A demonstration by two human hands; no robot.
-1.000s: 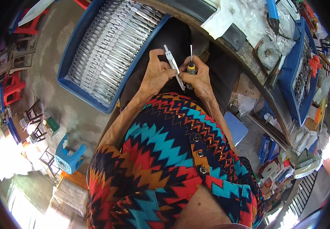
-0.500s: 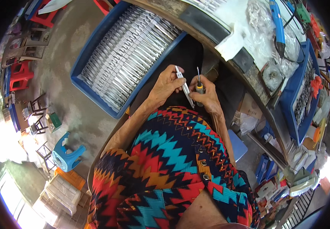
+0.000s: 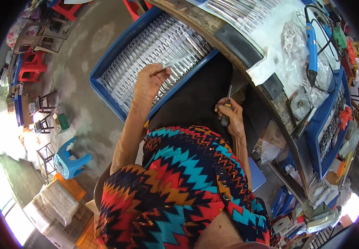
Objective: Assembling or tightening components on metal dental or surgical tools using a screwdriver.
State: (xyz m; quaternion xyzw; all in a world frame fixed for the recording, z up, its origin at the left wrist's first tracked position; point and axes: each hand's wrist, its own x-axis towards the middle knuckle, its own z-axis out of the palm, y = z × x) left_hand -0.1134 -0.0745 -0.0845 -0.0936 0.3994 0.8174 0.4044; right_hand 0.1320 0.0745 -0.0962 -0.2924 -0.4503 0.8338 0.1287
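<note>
My left hand point(image 3: 149, 81) is raised over the near side of a blue tray point(image 3: 106, 97). Between its thumb and fingers is a slim silver metal piece point(image 3: 178, 61), a little smeared by motion. Rows of similar slim silver metal pieces point(image 3: 140, 62) fill the tray, packed side by side. Over my dark-clothed lap, my right hand point(image 3: 234, 118) is wrapped round a screwdriver point(image 3: 225, 119) with a dark handle and a yellow band. Its thin shaft points away from me, and the tip touches nothing.
A workbench point(image 3: 246, 79) curves along the right, with plastic bags point(image 3: 293, 45), a blue corded tool point(image 3: 311, 50) and more silver pieces point(image 3: 237, 14). Another blue tray point(image 3: 312, 141) of small metal parts stands far right. A blue stool point(image 3: 69, 159) is on the floor at left.
My left hand has moved away from my right hand, leftward and forward over the tray, carrying the metal piece. My right hand keeps the screwdriver, a bit lower in view. The view has shifted slightly.
</note>
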